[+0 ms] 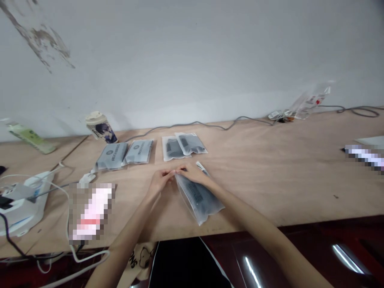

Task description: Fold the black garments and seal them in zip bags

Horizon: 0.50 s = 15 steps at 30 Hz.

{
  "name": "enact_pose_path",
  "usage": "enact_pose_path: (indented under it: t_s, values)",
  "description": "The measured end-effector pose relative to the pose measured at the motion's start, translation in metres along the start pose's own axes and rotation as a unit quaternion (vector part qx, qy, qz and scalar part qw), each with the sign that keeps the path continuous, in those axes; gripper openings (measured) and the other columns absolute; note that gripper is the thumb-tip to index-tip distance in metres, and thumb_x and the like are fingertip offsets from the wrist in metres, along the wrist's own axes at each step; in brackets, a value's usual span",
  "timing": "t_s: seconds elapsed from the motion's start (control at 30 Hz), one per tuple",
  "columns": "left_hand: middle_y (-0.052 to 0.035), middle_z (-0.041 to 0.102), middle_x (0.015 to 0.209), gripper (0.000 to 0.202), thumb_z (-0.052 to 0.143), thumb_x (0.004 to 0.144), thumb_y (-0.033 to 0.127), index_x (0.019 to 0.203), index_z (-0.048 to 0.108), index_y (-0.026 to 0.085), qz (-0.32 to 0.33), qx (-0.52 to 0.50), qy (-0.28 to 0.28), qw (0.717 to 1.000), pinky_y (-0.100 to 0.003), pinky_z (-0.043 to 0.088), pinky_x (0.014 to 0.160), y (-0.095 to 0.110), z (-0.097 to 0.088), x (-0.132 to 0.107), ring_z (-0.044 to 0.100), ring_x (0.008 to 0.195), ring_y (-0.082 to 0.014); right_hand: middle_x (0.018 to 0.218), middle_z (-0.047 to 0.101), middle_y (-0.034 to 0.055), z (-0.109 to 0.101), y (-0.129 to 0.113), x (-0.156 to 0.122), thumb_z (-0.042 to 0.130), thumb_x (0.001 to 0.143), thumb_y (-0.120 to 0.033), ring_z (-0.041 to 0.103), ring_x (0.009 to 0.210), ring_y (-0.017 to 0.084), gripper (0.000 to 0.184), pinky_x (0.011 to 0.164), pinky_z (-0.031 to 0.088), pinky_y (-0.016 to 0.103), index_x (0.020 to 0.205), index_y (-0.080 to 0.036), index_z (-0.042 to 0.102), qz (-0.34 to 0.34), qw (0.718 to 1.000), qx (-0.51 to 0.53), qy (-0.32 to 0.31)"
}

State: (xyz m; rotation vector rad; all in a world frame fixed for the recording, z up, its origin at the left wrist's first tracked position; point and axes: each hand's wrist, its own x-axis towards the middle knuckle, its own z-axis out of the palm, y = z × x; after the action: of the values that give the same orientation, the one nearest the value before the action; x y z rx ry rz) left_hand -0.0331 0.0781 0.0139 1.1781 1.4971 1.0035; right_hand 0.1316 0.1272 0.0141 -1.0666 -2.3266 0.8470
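Note:
A frosted zip bag with dark contents and black print lies slanted on the table near its front edge. My left hand pinches the bag's upper left corner between closed fingertips. Across the upper end of the same bag lies my right hand, its fingers bent in at that corner close to the left fingertips. Part of the bag's top edge is hidden under the right hand. Just beyond my hands, two similar frosted bags overlap on the table.
Two grey printed packages lie to the left, with a paper cup behind them. A power strip, cables and a blurred-out phone-like object occupy the left side. A green-labelled bottle stands far left. Clear plastic lies by the wall.

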Motion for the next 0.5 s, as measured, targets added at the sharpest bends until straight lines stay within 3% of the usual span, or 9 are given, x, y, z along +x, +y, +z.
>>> enact_pose_path:
  t_s: [0.1, 0.2, 0.3, 0.5]
  values:
    - [0.0038, 0.047, 0.046, 0.037, 0.068, 0.06, 0.05, 0.054, 0.061, 0.014, 0.027, 0.02, -0.011, 0.999, -0.02, 0.027, 0.044, -0.007, 0.005, 0.007, 0.039, 0.043, -0.0072, 0.089, 0.072, 0.0051, 0.002, 0.002, 0.001, 0.051, 0.09, -0.021, 0.061, 0.083, 0.016, 0.021, 0.074, 0.04, 0.026, 0.089, -0.016, 0.071, 0.013, 1.0, -0.003, 0.01]
    - [0.0046, 0.044, 0.043, 0.038, 0.066, 0.061, 0.051, 0.054, 0.062, 0.014, 0.039, 0.047, -0.006, 0.998, -0.022, 0.024, 0.045, -0.009, 0.007, 0.007, 0.036, 0.043, -0.0075, 0.086, 0.072, 0.0051, 0.004, 0.004, 0.002, 0.052, 0.089, -0.022, 0.061, 0.08, 0.016, 0.021, 0.071, 0.039, 0.025, 0.087, -0.015, 0.072, 0.03, 0.999, -0.003, 0.014]
    - [0.003, 0.049, 0.045, 0.035, 0.065, 0.063, 0.049, 0.058, 0.063, 0.014, 0.017, 0.078, -0.002, 0.997, -0.022, 0.03, 0.048, -0.006, 0.012, 0.001, 0.042, 0.047, -0.0096, 0.083, 0.071, 0.0038, 0.005, 0.005, 0.001, 0.052, 0.089, -0.024, 0.06, 0.076, 0.015, 0.022, 0.068, 0.038, 0.024, 0.084, -0.016, 0.072, 0.043, 0.999, -0.005, 0.028]
    - [-0.0006, 0.06, 0.057, 0.031, 0.068, 0.064, 0.044, 0.059, 0.064, 0.014, -0.044, 0.051, -0.112, 0.991, -0.023, 0.043, 0.056, 0.0, 0.026, -0.02, 0.054, 0.056, -0.0117, 0.075, 0.068, 0.0027, 0.002, 0.01, 0.004, 0.048, 0.091, -0.027, 0.056, 0.068, 0.014, 0.028, 0.064, 0.036, 0.024, 0.079, -0.014, 0.07, 0.061, 0.996, -0.031, 0.065]
